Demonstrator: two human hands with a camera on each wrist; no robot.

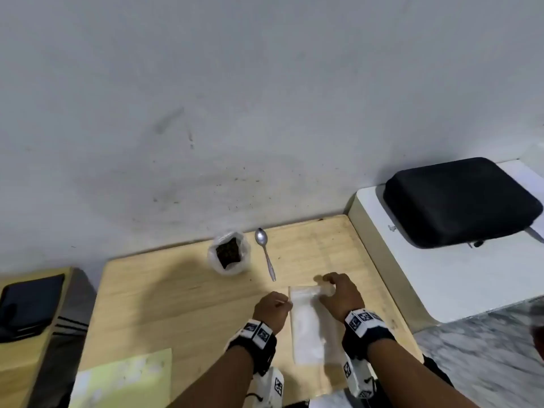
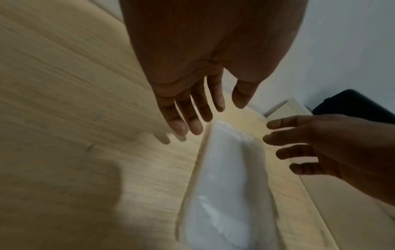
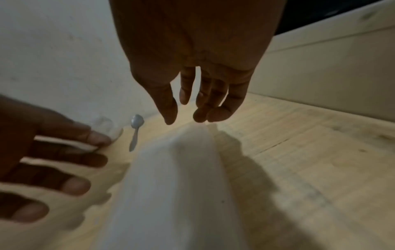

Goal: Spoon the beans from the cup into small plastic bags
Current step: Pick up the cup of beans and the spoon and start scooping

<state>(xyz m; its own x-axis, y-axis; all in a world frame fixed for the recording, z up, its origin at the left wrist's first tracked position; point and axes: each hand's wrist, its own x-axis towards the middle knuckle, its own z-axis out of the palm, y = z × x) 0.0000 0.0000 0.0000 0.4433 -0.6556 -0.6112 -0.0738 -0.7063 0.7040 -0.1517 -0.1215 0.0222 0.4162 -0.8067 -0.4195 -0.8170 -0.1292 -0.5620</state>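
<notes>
Dark beans (image 1: 227, 252) are seen only in the head view, inside the cup (image 1: 228, 253) near the worktop's (image 1: 164, 293) far edge, with the spoon (image 1: 265, 253) laid just beside it. The wrist views show both hands spread and holding nothing: the left hand (image 2: 192, 71) and right hand (image 3: 196, 67) are poised at the far end of a small plastic bag (image 1: 309, 325) lying flat near the worktop's near edge. Bare wood is left at the worktop's left side.

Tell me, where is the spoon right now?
In the head view the spoon lies untouched on the wooden table, just right of the cup of beans.
</notes>
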